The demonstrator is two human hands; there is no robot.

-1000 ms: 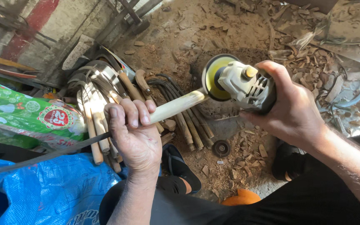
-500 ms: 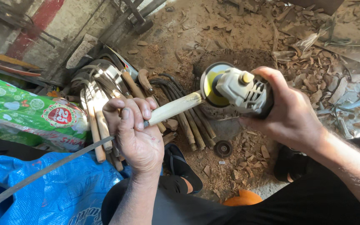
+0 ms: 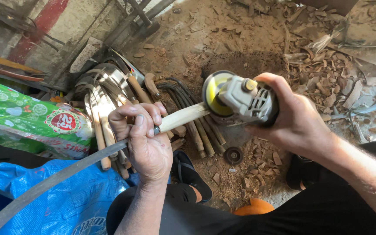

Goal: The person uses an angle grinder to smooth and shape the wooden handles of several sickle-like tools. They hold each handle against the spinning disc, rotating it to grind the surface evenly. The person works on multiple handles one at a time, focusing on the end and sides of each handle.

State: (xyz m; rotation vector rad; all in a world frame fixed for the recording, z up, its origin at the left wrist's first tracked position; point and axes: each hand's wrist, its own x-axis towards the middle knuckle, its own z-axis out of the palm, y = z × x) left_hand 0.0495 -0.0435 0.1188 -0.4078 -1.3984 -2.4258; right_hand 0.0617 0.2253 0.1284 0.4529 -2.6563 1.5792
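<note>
My left hand (image 3: 142,139) grips a sickle where the pale wooden handle (image 3: 183,116) joins its long curved dark blade (image 3: 44,185), which runs off to the lower left. My right hand (image 3: 297,119) holds a grey angle grinder (image 3: 249,100). Its yellow sanding disc (image 3: 214,91) touches the free end of the wooden handle.
A pile of finished sickles with wooden handles (image 3: 109,95) lies on the ground beyond my left hand. A green printed sack (image 3: 27,117) and a blue tarp (image 3: 62,200) are at left. Wood chips (image 3: 323,69) cover the dirt floor; a spare disc (image 3: 233,155) lies below the grinder.
The grinder and the handle end have stayed in contact, shifting slightly left and down in view. My left hand keeps the same grip.
</note>
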